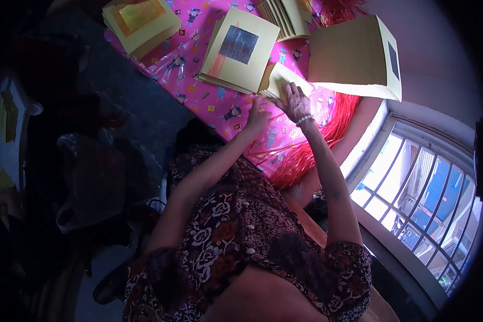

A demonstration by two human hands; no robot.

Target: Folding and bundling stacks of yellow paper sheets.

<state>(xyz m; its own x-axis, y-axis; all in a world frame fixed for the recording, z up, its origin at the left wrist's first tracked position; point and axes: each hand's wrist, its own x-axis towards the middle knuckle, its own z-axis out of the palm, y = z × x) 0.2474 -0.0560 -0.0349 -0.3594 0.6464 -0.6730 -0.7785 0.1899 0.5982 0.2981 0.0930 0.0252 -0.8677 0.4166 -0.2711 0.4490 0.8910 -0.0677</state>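
Observation:
My right hand [297,103], with a beaded bracelet at the wrist, lies with fingers stretched out on a small folded yellow paper [282,78]. It presses down on the paper's near side. My left hand [258,115] is just left of it, its fingers apart and one fingertip close to the paper's lower left corner. I see nothing held in it. Beyond my hands is a stack of yellow paper sheets [259,74]; the top one has a dark silvery foil square [239,44] and an orange-red smear.
A pink patterned cloth [209,107] covers the table. On it are a gold-foil paper stack [145,40], folded yellow papers [284,19] and a large bent yellow stack [343,51]. Red shredded strands [316,147] hang along the right edge. A barred window [421,198] is at right.

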